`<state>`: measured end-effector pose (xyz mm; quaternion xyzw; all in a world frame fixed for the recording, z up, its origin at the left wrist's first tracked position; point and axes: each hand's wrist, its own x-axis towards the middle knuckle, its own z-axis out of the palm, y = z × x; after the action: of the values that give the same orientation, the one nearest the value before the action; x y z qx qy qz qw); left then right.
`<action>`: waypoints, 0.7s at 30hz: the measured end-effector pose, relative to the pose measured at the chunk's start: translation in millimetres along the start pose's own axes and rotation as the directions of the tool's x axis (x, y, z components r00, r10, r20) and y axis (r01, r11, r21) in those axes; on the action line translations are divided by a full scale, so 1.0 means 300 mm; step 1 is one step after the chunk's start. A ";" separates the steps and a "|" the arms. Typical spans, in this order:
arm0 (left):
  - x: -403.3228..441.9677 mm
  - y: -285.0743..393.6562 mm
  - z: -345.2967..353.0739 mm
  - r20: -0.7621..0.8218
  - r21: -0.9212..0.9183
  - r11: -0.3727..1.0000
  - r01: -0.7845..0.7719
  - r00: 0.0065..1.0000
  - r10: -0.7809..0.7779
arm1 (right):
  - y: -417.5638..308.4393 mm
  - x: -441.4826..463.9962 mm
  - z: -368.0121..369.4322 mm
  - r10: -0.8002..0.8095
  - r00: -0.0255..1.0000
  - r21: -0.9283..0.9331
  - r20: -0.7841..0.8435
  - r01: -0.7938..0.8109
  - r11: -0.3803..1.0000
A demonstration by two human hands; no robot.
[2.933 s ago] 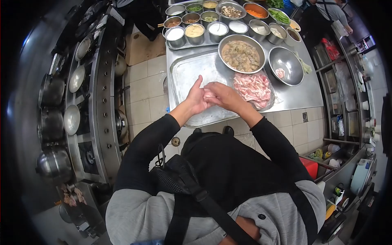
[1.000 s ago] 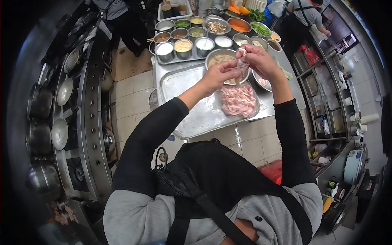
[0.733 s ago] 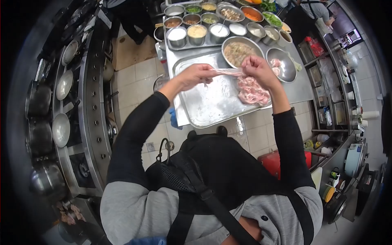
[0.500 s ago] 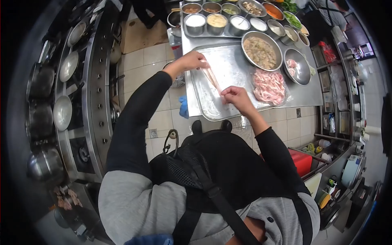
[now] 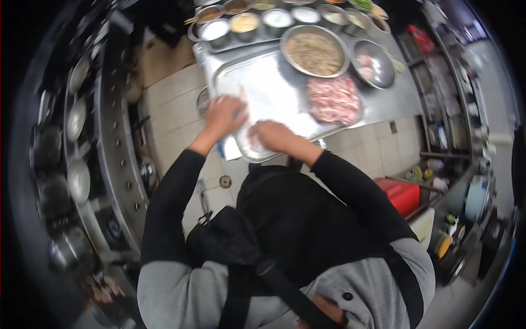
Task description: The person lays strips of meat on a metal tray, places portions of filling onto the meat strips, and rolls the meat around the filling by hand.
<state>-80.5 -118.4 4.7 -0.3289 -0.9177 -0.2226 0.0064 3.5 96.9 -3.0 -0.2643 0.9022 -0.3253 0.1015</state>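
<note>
While a steel cooking range (image 5: 121, 164) ran along the left of the scene, a stainless-steel table (image 5: 392, 101) filled the far middle. On its left part lay a shallow metal tray (image 5: 274, 90). A wide steel bowl (image 5: 344, 54) of brownish food stood at the tray's far right, and a flattened heap of raw meat strips (image 5: 333, 100), pink and white, sat on the near side of that bowl. To the right was a smaller steel bowl (image 5: 384, 67) with a few pale pink pieces inside. The left hand (image 5: 226, 117) was at the tray's left rim, its fingers curled; the right hand (image 5: 272, 136), nearer and farther right, was bunched over the tray's near left part. Both were blurred, so whether either gripped anything could not be told. Smallest was a thin pinkish meat strip (image 5: 242, 94) along the tray's left side, showing just beyond the left hand.
</note>
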 end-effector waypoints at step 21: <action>0.258 0.431 -0.130 0.125 -0.854 0.489 0.177 0.983 -0.138 | 0.341 -0.141 -0.776 0.294 0.944 0.581 -0.148 -0.158 0.799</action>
<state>-68.0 0.5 104.5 -0.2076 -0.7111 -0.6424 -0.1965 -85.6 310.4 110.6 -0.0729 0.7971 -0.5897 0.1077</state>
